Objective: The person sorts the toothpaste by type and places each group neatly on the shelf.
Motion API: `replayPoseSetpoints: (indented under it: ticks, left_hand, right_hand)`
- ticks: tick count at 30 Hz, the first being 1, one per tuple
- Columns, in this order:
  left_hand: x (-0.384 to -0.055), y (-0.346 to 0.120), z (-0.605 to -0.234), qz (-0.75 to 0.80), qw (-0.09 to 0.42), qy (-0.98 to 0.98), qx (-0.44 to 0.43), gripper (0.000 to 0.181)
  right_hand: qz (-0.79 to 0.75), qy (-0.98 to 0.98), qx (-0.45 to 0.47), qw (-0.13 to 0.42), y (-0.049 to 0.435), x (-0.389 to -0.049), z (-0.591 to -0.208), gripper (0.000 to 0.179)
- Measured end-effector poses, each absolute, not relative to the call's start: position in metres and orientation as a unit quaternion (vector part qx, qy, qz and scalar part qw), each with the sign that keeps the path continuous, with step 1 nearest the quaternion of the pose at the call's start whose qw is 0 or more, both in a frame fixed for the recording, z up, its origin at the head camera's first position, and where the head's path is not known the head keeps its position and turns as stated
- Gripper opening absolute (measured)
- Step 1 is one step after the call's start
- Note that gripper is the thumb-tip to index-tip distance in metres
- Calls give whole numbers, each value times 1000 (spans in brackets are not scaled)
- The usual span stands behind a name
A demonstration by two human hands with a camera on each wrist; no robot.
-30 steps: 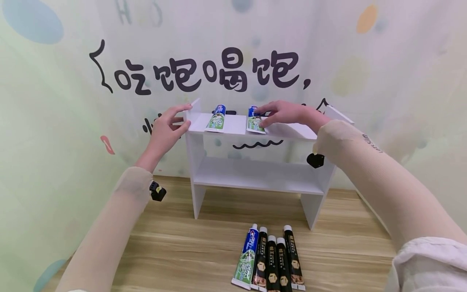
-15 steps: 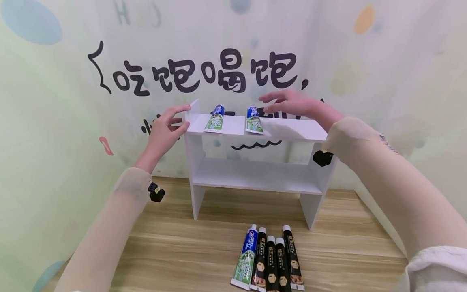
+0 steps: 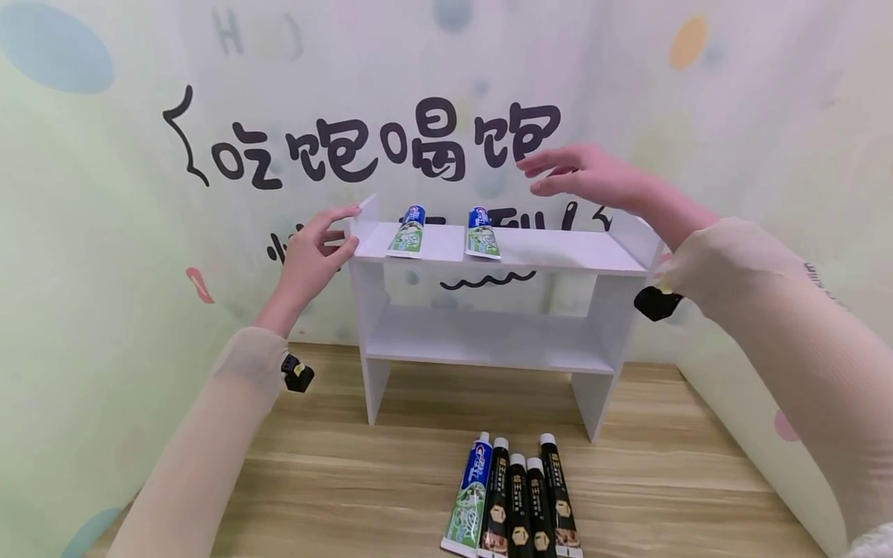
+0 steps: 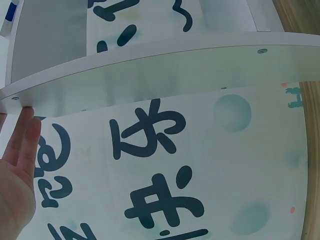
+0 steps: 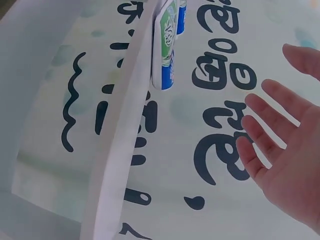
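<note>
My left hand (image 3: pixel 310 252) is at the upper left of a white two-tier shelf (image 3: pixel 488 341). Its fingertips touch the outer face of the side panel (image 4: pixel 150 75), with the fingers fairly straight in the left wrist view. Two blue-and-green toothpaste tubes lie on the top board: a left tube (image 3: pixel 408 232) and a right tube (image 3: pixel 482 234), caps toward the back. My right hand (image 3: pixel 593 178) hovers above the right part of that board, fingers spread and holding nothing. In the right wrist view its palm (image 5: pixel 295 185) is apart from the toothpaste tube (image 5: pixel 165 45).
On the wooden table (image 3: pixel 314 465) before the shelf lie another blue-and-green toothpaste tube (image 3: pixel 469 496) and several black toothpaste tubes (image 3: pixel 518 504), side by side. A printed cloth wall (image 3: pixel 418 62) with dark lettering stands behind.
My right hand has let go of the right tube on the top board, lifted away and moved to the right. The left hand stays at the side panel.
</note>
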State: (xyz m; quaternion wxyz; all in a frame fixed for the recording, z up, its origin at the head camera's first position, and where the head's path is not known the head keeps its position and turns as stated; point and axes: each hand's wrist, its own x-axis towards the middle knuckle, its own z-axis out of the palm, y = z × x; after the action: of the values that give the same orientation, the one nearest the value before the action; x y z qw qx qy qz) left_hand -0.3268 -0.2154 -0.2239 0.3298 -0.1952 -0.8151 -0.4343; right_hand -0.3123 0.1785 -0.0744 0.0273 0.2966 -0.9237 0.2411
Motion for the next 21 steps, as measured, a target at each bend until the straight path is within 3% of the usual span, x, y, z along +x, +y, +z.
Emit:
replayPoseSetpoints:
  ticks: [12,21]
  left_hand:
    - [-328,-217,-224,-437,328,-813,-200,42]
    - [-329,-217,-224,-435,326,-815,-200,41]
  right_hand:
    - [165,-936,308,50,194,-269,-102,46]
    - [203,-926,318,29,195,-251,-143,43]
